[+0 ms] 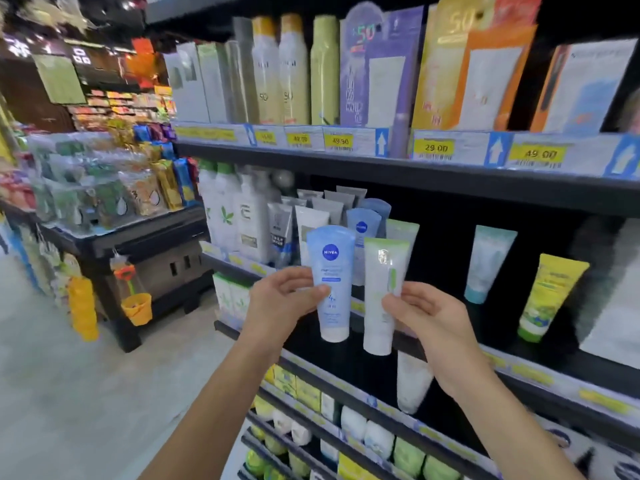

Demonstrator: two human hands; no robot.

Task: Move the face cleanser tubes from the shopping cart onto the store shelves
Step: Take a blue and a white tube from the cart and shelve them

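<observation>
Currently left grip [280, 301] pinches the blue Nivea tube [330, 271], right grip [427, 318] pinches the white-green tube [381, 327], both upright, caps down, just short of the middle shelf [540, 374] straight ahead.

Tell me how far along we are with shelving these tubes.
Done: shelved tubes already stand on the middle shelf. In hand: the left hand holds a blue Nivea tube, the right hand a white-and-green tube, both raised before that shelf, not yet placed. Left: the cart is out of view, so the remaining count is unknown.
</observation>
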